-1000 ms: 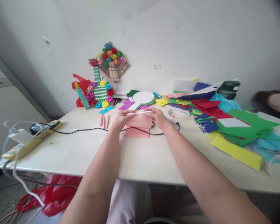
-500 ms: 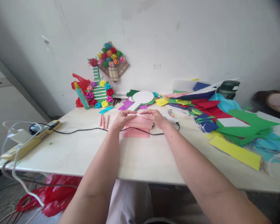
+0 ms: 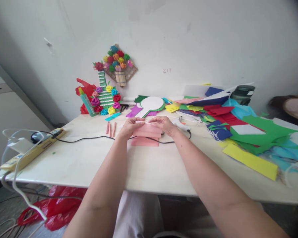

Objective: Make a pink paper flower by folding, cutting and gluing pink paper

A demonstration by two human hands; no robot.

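A piece of pink paper (image 3: 147,130) hangs between my two hands, its far edge pinched by the fingertips along a thin white strip. My left hand (image 3: 133,127) is closed on its left end, and my right hand (image 3: 165,125) is closed on its right end. Below it, a second pink sheet (image 3: 144,142) lies flat on the table, with a black cable (image 3: 103,136) crossing over it. Several rolled pink paper pieces (image 3: 111,129) lie left of my left hand. Beyond the hands rests a white paddle-shaped cutout (image 3: 152,103) with a green border.
Coloured paper sheets (image 3: 253,134) pile up on the right, near a dark green jar (image 3: 242,95). At the back left stand a glue bottle (image 3: 87,103) and a paper-flower craft (image 3: 106,97). A power strip (image 3: 32,150) with cables lies along the left edge of the table (image 3: 161,172).
Both hands keep their hold at nearly the same spot. The fingertips and the upper edge of the pink paper have shifted only slightly.
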